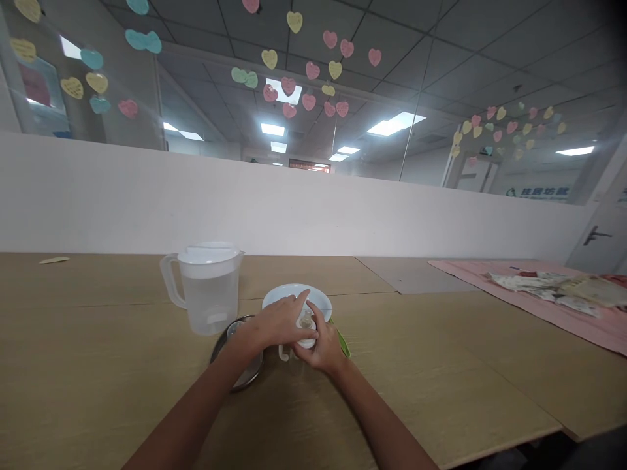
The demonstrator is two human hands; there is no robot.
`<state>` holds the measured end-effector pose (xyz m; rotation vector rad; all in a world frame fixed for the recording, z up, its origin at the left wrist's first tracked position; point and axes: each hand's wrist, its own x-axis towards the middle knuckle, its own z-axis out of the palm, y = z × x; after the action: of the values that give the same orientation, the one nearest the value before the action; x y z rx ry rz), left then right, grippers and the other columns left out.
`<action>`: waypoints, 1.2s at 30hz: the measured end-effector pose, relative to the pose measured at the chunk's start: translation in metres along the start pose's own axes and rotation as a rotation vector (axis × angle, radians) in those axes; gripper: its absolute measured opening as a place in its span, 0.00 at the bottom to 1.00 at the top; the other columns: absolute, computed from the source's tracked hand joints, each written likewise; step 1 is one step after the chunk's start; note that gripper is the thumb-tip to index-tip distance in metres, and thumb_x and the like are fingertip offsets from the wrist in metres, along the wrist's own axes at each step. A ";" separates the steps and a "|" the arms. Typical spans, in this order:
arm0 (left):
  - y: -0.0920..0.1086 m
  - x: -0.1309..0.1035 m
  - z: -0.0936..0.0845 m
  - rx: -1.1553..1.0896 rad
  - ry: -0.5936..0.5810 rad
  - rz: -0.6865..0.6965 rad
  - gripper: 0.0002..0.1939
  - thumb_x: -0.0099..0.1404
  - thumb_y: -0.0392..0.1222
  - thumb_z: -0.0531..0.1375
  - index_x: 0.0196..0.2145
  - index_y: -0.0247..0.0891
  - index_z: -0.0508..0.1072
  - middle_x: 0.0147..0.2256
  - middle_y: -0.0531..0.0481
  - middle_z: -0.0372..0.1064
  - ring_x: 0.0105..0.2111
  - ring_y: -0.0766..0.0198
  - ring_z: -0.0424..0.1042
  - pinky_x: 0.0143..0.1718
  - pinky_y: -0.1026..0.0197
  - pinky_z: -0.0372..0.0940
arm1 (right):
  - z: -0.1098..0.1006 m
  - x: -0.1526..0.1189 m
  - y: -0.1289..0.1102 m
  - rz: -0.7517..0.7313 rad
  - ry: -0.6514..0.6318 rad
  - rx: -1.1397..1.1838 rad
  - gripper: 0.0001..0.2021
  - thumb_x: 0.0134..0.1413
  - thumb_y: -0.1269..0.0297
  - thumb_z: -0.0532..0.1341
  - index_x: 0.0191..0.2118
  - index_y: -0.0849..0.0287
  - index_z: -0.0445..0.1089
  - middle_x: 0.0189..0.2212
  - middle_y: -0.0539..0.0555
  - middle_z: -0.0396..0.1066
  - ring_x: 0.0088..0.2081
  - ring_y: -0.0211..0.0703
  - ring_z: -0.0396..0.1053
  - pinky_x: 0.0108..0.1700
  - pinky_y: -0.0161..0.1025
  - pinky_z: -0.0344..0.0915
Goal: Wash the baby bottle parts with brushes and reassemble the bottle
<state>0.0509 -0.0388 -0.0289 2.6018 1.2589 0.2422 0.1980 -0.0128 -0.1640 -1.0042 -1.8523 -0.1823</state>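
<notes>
Both my hands meet around a small white cup-like item (307,341) near the middle of the table. My left hand (280,321) reaches over it from the left, its fingers bent against it. From the right, my right hand (324,343) wraps its fingers round the same item. Something small and pale shows between the fingers, too small to make out. A white handle (283,353) sticks out below my left hand. Just behind the hands lies a white plate (294,288). A round metal tray (240,385) is partly hidden under my left forearm.
A translucent lidded pitcher (210,294) stands left of the plate. Something green (344,343) lies right of my right hand. A pink cloth (519,313) with packets is at far right. A flat pale piece (54,260) lies far left; a white wall (294,209) rises behind.
</notes>
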 end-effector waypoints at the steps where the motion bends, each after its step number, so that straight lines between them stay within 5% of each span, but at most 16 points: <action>1: -0.001 0.000 -0.001 0.009 -0.013 -0.004 0.41 0.53 0.51 0.55 0.61 0.36 0.44 0.45 0.42 0.66 0.44 0.52 0.66 0.38 0.59 0.61 | 0.000 0.000 0.000 0.003 -0.001 -0.007 0.39 0.42 0.52 0.59 0.58 0.63 0.45 0.31 0.55 0.72 0.28 0.45 0.71 0.30 0.38 0.66; 7: -0.013 -0.005 -0.015 0.097 0.098 0.035 0.32 0.55 0.40 0.52 0.58 0.38 0.53 0.49 0.43 0.64 0.48 0.55 0.63 0.44 0.59 0.58 | -0.001 0.001 -0.001 -0.003 -0.001 -0.020 0.40 0.42 0.50 0.59 0.58 0.64 0.45 0.30 0.55 0.72 0.29 0.45 0.71 0.31 0.37 0.66; 12: -0.001 -0.004 -0.009 0.003 0.025 0.044 0.29 0.60 0.50 0.48 0.57 0.37 0.55 0.46 0.44 0.67 0.43 0.56 0.66 0.40 0.59 0.61 | -0.001 0.001 -0.001 -0.009 0.007 0.001 0.39 0.43 0.51 0.59 0.58 0.64 0.45 0.33 0.57 0.72 0.30 0.46 0.71 0.31 0.38 0.67; 16: -0.004 0.001 -0.002 0.009 0.040 0.031 0.36 0.53 0.55 0.55 0.57 0.39 0.55 0.46 0.45 0.67 0.44 0.54 0.66 0.40 0.60 0.61 | -0.001 0.000 -0.001 0.005 -0.003 -0.014 0.38 0.43 0.51 0.59 0.58 0.63 0.46 0.32 0.57 0.72 0.29 0.46 0.71 0.30 0.38 0.67; 22: -0.029 0.000 -0.015 0.114 0.129 -0.006 0.30 0.53 0.37 0.54 0.56 0.40 0.57 0.49 0.45 0.65 0.48 0.55 0.64 0.46 0.59 0.58 | -0.001 0.001 -0.002 -0.001 0.007 -0.029 0.39 0.42 0.51 0.60 0.58 0.63 0.46 0.30 0.55 0.72 0.29 0.45 0.71 0.31 0.37 0.66; 28: -0.005 -0.003 -0.006 0.000 -0.029 0.058 0.38 0.51 0.48 0.57 0.59 0.41 0.51 0.50 0.46 0.65 0.47 0.55 0.65 0.41 0.61 0.61 | 0.000 0.000 0.000 -0.009 0.003 -0.008 0.38 0.42 0.53 0.58 0.58 0.62 0.44 0.31 0.54 0.72 0.27 0.44 0.70 0.28 0.36 0.66; 31: -0.003 0.001 0.000 0.026 0.032 0.026 0.41 0.49 0.51 0.58 0.59 0.39 0.52 0.54 0.44 0.60 0.50 0.52 0.62 0.44 0.59 0.60 | 0.000 0.000 -0.001 0.003 0.000 -0.015 0.38 0.42 0.53 0.58 0.58 0.62 0.45 0.30 0.54 0.72 0.26 0.44 0.70 0.29 0.37 0.66; 36: -0.028 0.003 -0.015 0.239 0.185 -0.130 0.32 0.54 0.35 0.54 0.58 0.37 0.53 0.49 0.39 0.65 0.47 0.52 0.64 0.45 0.56 0.59 | -0.001 0.001 -0.001 -0.007 0.006 -0.033 0.40 0.42 0.51 0.60 0.58 0.62 0.45 0.30 0.54 0.71 0.29 0.44 0.70 0.31 0.37 0.66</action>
<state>0.0277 -0.0176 -0.0227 2.7312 1.6043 0.3338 0.1979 -0.0137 -0.1627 -1.0184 -1.8531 -0.2205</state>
